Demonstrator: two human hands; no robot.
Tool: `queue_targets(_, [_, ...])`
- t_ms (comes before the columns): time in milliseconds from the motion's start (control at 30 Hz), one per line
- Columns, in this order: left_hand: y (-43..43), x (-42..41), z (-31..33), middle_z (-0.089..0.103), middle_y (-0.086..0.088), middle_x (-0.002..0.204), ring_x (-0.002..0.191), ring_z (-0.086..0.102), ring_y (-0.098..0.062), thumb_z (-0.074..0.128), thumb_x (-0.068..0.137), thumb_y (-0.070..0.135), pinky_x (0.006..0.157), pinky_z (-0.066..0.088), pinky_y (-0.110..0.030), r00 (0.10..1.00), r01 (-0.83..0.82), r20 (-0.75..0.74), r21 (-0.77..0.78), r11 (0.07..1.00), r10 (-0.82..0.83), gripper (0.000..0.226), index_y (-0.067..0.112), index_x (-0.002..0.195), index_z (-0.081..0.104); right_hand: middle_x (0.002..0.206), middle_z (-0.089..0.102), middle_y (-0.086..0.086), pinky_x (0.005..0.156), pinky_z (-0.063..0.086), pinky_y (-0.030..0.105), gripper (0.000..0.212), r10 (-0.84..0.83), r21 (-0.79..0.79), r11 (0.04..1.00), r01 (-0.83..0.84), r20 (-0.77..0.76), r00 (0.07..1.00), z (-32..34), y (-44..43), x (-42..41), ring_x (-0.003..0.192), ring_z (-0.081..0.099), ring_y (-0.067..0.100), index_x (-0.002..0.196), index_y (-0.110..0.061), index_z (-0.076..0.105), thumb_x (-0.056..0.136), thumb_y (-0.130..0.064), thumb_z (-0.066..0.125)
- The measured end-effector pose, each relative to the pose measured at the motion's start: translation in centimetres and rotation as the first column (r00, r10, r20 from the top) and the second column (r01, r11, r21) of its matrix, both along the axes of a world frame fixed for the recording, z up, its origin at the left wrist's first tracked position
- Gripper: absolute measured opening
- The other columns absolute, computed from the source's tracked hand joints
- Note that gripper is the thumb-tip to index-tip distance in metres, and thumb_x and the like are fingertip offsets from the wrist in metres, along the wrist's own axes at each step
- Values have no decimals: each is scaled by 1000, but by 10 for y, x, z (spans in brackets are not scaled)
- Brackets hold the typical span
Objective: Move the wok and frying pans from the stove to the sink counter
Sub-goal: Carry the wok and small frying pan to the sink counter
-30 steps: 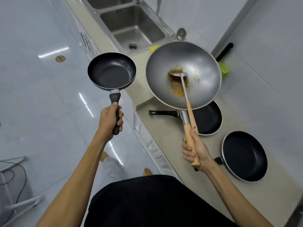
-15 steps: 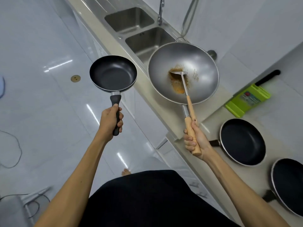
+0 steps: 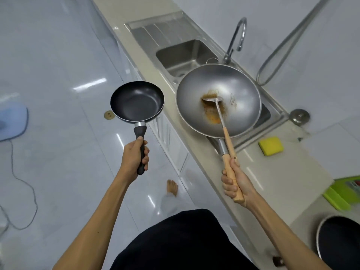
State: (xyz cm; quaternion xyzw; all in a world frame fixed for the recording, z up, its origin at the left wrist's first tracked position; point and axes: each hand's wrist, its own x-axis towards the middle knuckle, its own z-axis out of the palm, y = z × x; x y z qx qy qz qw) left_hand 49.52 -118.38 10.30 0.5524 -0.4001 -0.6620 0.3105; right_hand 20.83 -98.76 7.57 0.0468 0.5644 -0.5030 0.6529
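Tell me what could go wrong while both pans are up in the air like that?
The ladle lies loose in the wok; if the right hand tips the wok, it might slide out. Orange-brown residue could spill too. The wok hangs over the sink by one long handle, so it may wobble or bump the faucet. The left hand carries the small frying pan over the floor, where a slip would drop it near the bare foot.

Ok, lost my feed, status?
Left hand grips small frying pan. Right hand grips wok, ladle inside. Both airborne; wok over sink.
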Motion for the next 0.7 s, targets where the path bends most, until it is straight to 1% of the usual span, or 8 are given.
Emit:
queue_targets(100, [-65, -16, 5, 55, 2, 56, 36, 38, -12, 43, 104, 32, 33, 38, -25, 999, -34, 5, 13, 999, 34, 31, 6, 99, 58, 50, 38, -2, 27, 28, 18, 53, 30, 28, 999, -30, -10, 999, 2, -67, -12, 28, 34, 9, 79, -14, 54, 91, -66, 54])
queue_targets(167, [-107, -25, 11, 55, 2, 56, 36, 39, -12, 43, 104, 33, 33, 39, -25, 999, -39, 3, 4, 999, 39, 31, 6, 100, 59, 50, 39, -2, 27, 28, 18, 52, 55, 3, 998, -55, 2, 998, 8, -117, -18, 28, 34, 9, 80, -14, 53, 91, -65, 54])
queue_targets(233, [-142, -29, 16, 55, 3, 56, 37, 39, -12, 44, 103, 34, 33, 38, -24, 999, -47, 6, 3, 999, 47, 30, 8, 99, 59, 49, 40, -2, 27, 29, 17, 52, 74, 23, 997, -74, 2, 997, 14, -163, -22, 28, 35, 8, 79, -14, 53, 94, -64, 51])
queue_targets(433, [-236, -29, 19, 55, 3, 56, 37, 39, -13, 45, 101, 35, 33, 37, -24, 995, -92, -28, 2, 996, 92, 30, 9, 96, 59, 47, 39, -4, 27, 29, 17, 54, 101, 0, 995, -101, 54, 993, 18, -290, -24, 28, 35, 7, 77, -14, 52, 99, -63, 46])
queue_targets(567, [-301, -12, 17, 55, 4, 55, 37, 40, -12, 44, 103, 34, 33, 38, -24, 995, -93, -25, -4, 996, 93, 29, 10, 96, 59, 46, 39, -4, 27, 26, 16, 54, 81, -29, 996, -79, 72, 994, 17, -367, -14, 27, 35, 6, 77, -13, 52, 97, -64, 46])
queue_targets(700, [-373, 17, 14, 54, 2, 57, 37, 40, -11, 43, 104, 33, 33, 39, -24, 998, -55, -19, -11, 998, 55, 29, 10, 97, 58, 46, 39, -4, 27, 27, 17, 55, 24, -35, 999, -21, 87, 996, 13, -435, 9, 27, 35, 6, 78, -13, 52, 99, -64, 45])
